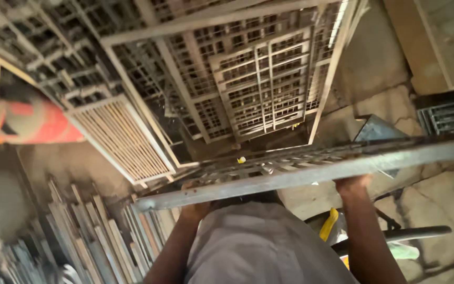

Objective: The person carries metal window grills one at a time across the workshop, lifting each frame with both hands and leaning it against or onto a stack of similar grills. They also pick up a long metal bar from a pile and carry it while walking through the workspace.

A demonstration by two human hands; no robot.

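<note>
Under the frame's near rail: both hands are gripping from below, fingers curling up round the bar, forearms rising from the bottom of the view on either side of the pale shirt (261, 244).
Left hand (194, 206): is clamping on the near rail a little inboard of its left end, knuckles partly hidden behind the bar.
Right hand (352, 185): is clamping on the same rail further along, near the middle of the visible length, and is sitting higher in the view than the left.
Metal grille frame (300, 173): is being held about chest height, nearly flat, its near rail running from lower left to upper right; its thin crossbars are stretching away from the body.
Long axis: is lying across the body, left to right, with much more of the rail overhanging past the right hand than past the left.
Nearer hand: the left is sitting closest to the frame's left corner; the right is carrying the longer, free side.
Stacked grilles (258, 84): are leaning beyond the held frame's far edge, well apart from the hands.
White slatted panel (124, 139): is lying to the front left.
Metal strips (101, 236): are bunching low on the left.
Concrete floor (437, 194): is showing cracked on the right.
</note>
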